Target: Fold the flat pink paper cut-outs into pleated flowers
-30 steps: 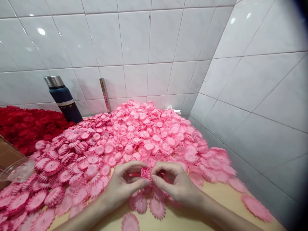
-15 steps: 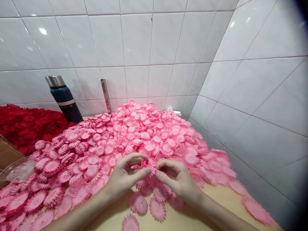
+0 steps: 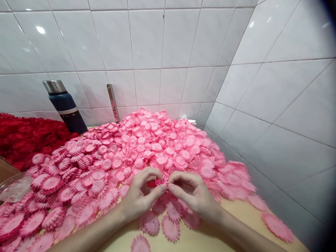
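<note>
Between my two hands is a small pink fabric flower piece (image 3: 160, 181) with a frilled edge, partly hidden by the fingers. My left hand (image 3: 143, 190) pinches its left side between thumb and fingers. From the right, my right hand (image 3: 193, 192) pinches its edge, and the two thumb tips almost meet. Below the hands, several flat pink fabric discs (image 3: 171, 228) with notched edges lie on the pale yellow tabletop (image 3: 118, 238). A large heap of similar pink pieces (image 3: 168, 140) rises just behind the hands.
A dark blue bottle (image 3: 67, 110) with a steel cap stands at the back left, beside a red heap (image 3: 28, 136). A metal strip (image 3: 112, 103) leans against the tiled wall (image 3: 147, 38). A clear plastic container (image 3: 15, 187) and a cardboard box edge (image 3: 7, 169) sit at the left.
The pink piece's spread rim has been gathered inward, and less of it shows between the fingers. My hands have drawn slightly closer together. The view has shifted a little.
</note>
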`<state>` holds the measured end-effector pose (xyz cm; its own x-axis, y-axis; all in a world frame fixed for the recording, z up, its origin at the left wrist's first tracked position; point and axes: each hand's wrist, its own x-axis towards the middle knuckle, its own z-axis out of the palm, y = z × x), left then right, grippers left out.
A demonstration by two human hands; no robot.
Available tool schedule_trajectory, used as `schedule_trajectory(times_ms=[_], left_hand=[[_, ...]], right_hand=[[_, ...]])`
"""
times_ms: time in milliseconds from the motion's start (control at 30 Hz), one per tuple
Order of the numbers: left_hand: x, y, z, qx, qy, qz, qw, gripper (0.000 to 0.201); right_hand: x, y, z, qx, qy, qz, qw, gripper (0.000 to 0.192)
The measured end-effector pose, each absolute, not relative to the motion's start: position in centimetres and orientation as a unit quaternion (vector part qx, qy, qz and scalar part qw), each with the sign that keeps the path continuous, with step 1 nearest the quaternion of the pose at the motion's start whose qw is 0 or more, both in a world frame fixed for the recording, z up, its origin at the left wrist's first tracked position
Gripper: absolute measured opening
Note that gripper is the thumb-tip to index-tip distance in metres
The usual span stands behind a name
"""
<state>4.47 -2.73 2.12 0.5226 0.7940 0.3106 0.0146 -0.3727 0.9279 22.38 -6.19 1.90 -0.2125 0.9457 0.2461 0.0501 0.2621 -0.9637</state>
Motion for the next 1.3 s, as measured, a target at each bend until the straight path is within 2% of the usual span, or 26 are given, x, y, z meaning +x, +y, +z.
schedule_trajectory(times_ms=[200,400,733,833,1033,1167,1300], left_hand=[[4.0,-2.8,2.4,0.76,0.287,0.388,0.435,0.008],[3.9,-3.0,2.1,0.744,0.313,0.421,0.413,0.014],[3.8,-2.8,1.6,0.745,0.326,0.454,0.365,0.014],[4.0,-2.9,1.3,0.736,0.323,0.452,0.386,0.004],[3.7,-3.1,1.4,0.79,0.296,0.422,0.332,0.021],[3.8,-3.0,1.8,0.788,0.307,0.41,0.343,0.011],[4.0,-3.0,1.6,0.781,0.311,0.416,0.347,0.012]], right_hand=[[22.3,-6.4,2.2,-0.424,-0.684,0.388,0.45,0.01],[22.4,-6.1,2.3,-0.435,-0.703,0.339,0.448,0.01],[22.7,-5.8,2.0,-0.442,-0.679,0.369,0.455,0.009],[22.5,-6.0,2.0,-0.436,-0.68,0.376,0.453,0.009],[22.2,-6.3,2.2,-0.437,-0.681,0.382,0.446,0.009],[22.1,-6.4,2.3,-0.44,-0.687,0.381,0.436,0.01],[22.0,-6.5,2.3,-0.437,-0.693,0.386,0.424,0.012]])
